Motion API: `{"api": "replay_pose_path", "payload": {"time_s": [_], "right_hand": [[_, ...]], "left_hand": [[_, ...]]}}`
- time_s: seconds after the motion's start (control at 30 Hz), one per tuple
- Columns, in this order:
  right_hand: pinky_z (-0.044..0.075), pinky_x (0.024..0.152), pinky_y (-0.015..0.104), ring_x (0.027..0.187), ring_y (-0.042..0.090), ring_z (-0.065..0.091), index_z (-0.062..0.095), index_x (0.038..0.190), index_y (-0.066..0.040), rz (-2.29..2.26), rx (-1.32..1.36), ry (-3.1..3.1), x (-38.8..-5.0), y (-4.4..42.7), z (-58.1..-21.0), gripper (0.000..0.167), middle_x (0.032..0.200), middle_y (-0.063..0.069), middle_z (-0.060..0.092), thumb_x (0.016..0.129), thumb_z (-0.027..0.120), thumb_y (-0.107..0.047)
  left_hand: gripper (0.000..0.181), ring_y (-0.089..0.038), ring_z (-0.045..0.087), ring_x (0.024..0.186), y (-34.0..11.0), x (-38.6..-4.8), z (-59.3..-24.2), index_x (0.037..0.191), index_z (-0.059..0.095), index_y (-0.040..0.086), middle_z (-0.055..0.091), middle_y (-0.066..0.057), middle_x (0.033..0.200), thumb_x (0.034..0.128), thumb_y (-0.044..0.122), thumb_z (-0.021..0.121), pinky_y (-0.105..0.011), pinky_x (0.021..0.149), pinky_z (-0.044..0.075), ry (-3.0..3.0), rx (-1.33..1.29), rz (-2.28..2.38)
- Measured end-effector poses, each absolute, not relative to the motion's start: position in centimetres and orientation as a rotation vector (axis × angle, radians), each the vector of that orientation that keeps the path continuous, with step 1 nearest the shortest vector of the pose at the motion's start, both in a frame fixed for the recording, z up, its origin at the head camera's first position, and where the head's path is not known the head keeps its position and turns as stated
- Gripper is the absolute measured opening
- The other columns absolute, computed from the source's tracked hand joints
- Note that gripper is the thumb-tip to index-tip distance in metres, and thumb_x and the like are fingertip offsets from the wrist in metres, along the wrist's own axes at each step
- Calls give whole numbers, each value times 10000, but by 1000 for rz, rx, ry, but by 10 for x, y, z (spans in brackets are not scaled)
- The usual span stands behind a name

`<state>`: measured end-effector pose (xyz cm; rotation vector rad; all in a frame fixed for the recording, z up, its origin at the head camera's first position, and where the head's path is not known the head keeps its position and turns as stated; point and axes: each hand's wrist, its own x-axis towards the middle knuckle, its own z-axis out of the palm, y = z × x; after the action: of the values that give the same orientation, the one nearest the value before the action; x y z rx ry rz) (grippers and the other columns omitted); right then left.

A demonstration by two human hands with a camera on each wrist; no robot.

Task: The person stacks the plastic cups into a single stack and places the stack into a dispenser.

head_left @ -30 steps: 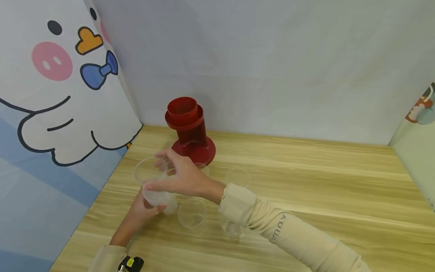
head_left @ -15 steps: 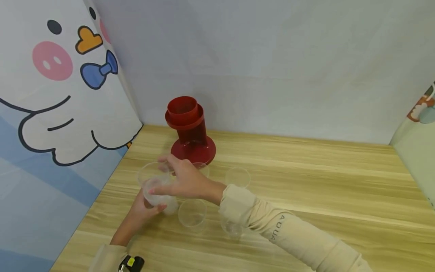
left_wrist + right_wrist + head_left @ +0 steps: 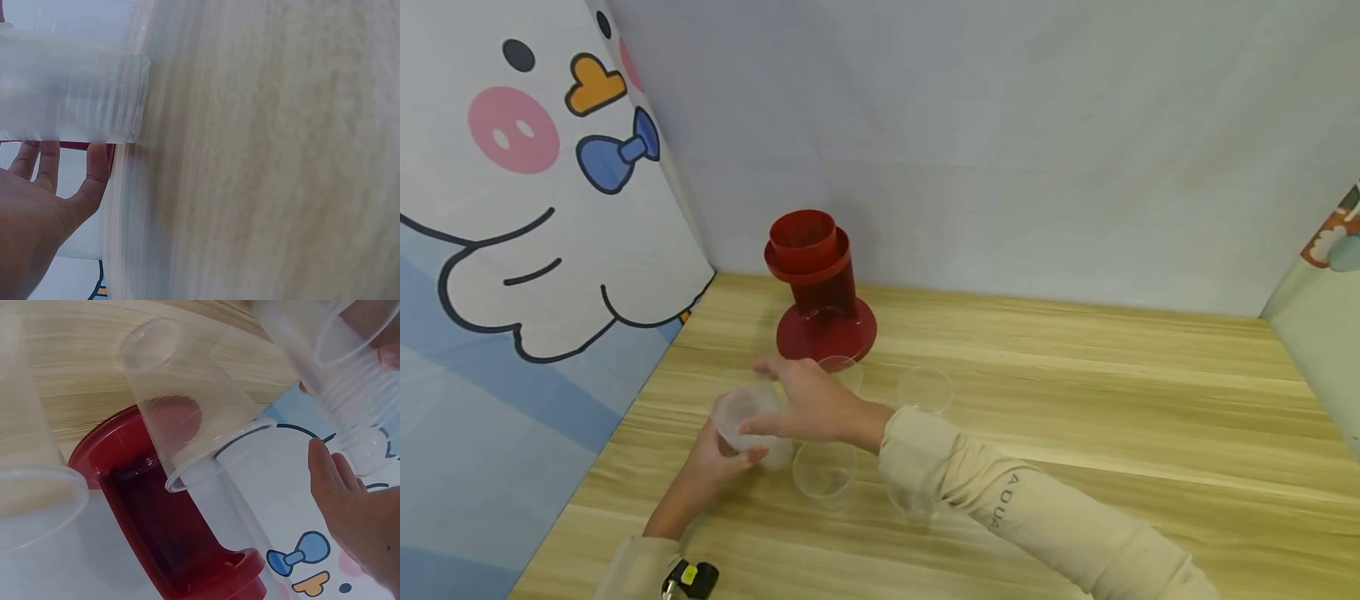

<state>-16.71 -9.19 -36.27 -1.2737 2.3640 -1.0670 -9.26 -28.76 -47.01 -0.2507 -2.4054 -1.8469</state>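
In the head view my left hand [image 3: 711, 462] holds a stack of clear plastic cups [image 3: 747, 408] at the left of the table, thumb on the near side. The left wrist view shows its fingers [image 3: 95, 178] against the side of the stack [image 3: 75, 87]. My right hand [image 3: 812, 404] is spread at the stack's mouth, its thumb at the near rim and the other fingers beyond. In the right wrist view, the right hand's fingers [image 3: 325, 465] look straight beside the top rims. Whether they press the rim is unclear.
Several single clear cups stand right of the stack, among them a near cup [image 3: 824, 471] and a far cup [image 3: 925, 390]. Another cup [image 3: 912, 498] is partly behind the right sleeve. A red holder [image 3: 823, 287] with a round base stands behind; a wall closes the back.
The clear cup under my right hand has sunk into the stack, and its separate rim no longer shows above. My right hand has moved slightly down with it. The left hand keeps its place.
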Motion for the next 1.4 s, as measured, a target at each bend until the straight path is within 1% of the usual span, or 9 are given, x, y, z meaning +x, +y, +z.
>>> {"api": "replay_pose_path", "payload": {"time_s": [0.1,0.2,0.3,0.37,0.6,0.77,1.0,1.27,1.4], "right_hand": [[425,923,208,1169,143,533,454,1353,-42,-1023,-1269,2379,-166,-93,-363,707,1312,82,550,810,727,-404],[426,918,203,1152,151,544,463,1344,-27,-997,-1275,2394,-165,-93,-365,700,1298,84,557,807,736,-383],[416,932,206,1155,153,542,465,1340,-24,-979,-1283,2397,-165,-93,-367,692,1295,83,557,811,733,-380],[413,938,210,1160,148,539,459,1345,-27,-975,-1285,2390,-165,-91,-369,692,1301,79,554,817,724,-388],[413,935,216,1143,137,538,448,1351,-42,-992,-1284,2356,-163,-87,-370,647,1284,58,556,844,703,-352],[399,956,226,1160,155,524,459,1336,-29,-985,-1295,2359,-160,-85,-366,603,1289,62,546,859,690,-318],[364,1012,306,1201,165,490,477,1333,-81,-963,-1291,2392,-159,-74,-358,593,1317,25,535,844,704,-328],[396,973,298,1155,140,513,511,1280,-107,-1078,-1317,2392,-161,-51,-355,558,1272,-2,561,813,738,-312],[410,960,286,1145,149,507,522,1263,-99,-1149,-1329,2346,-159,-38,-353,549,1251,5,562,803,752,-292]], "left_hand": [[701,-59,496,1026,-287,-93,-470,1340,294,-37,471,-7,1178,755,-77,677,-188,814,451,-2408,-234,-1846],[728,-61,472,1030,-287,-93,-469,1364,283,-22,443,-76,1212,758,-69,683,-197,803,457,-2424,-203,-1837],[743,-71,459,1034,-288,-93,-469,1380,277,-16,424,-145,1235,764,-52,690,-201,807,457,-2453,-163,-1825],[750,-79,455,1042,-289,-93,-469,1389,269,-9,415,-165,1251,771,-38,693,-201,815,453,-2468,-149,-1826],[760,-104,448,1051,-289,-94,-469,1400,253,-5,396,-166,1259,779,-29,689,-207,819,450,-2473,-137,-1858],[764,-121,437,1064,-289,-93,-467,1404,250,1,394,-165,1273,783,-16,695,-206,833,441,-2495,-114,-1843],[772,-145,419,1079,-288,-91,-465,1417,238,19,385,-155,1294,790,6,689,-221,833,442,-2505,-93,-1851],[787,-111,459,1053,-286,-90,-466,1427,249,36,413,-150,1284,782,1,698,-221,854,412,-2505,-55,-1842],[782,-98,477,1046,-285,-91,-467,1414,266,22,423,-132,1260,764,-20,700,-213,859,402,-2486,-44,-1843]]}}
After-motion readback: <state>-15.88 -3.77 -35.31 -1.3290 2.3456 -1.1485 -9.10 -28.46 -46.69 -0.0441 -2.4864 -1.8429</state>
